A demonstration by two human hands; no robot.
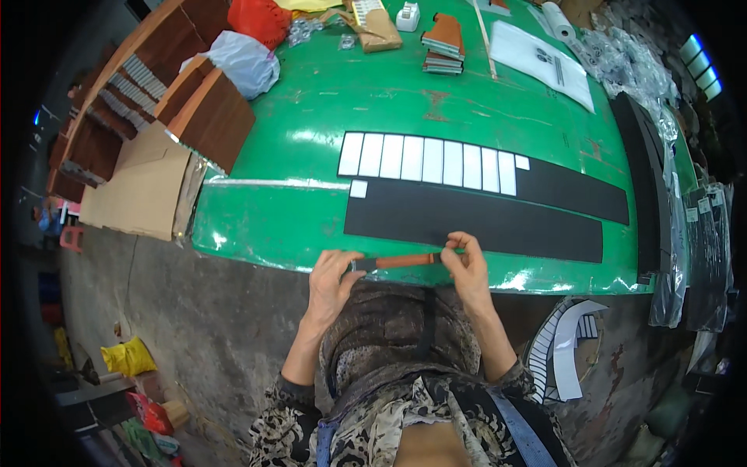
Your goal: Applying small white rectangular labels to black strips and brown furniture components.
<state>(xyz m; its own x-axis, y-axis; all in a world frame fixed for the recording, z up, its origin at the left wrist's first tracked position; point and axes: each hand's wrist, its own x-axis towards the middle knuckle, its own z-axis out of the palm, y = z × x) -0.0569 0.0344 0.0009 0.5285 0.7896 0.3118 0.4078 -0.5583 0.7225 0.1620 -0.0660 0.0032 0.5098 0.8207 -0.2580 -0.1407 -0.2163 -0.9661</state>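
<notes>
I hold a thin brown strip (pixel 407 261) level at the near edge of a green table (pixel 311 101). My left hand (pixel 334 280) pinches its left end and my right hand (pixel 467 268) pinches its right end. Just beyond my hands lies a long black strip (pixel 482 224) with one small white tile (pixel 358 189) on its left end. Behind it a second black strip (pixel 576 191) carries a row of several white rectangular tiles (pixel 428 160).
Small stacks of brown pieces (pixel 443 43) and a white sheet (pixel 541 58) lie at the table's far side. Clear plastic bags (pixel 634 66) sit at the right. Brown wooden racks (pixel 117 101) and cardboard (pixel 144 187) stand to the left. White backing paper (pixel 564 346) lies on the floor.
</notes>
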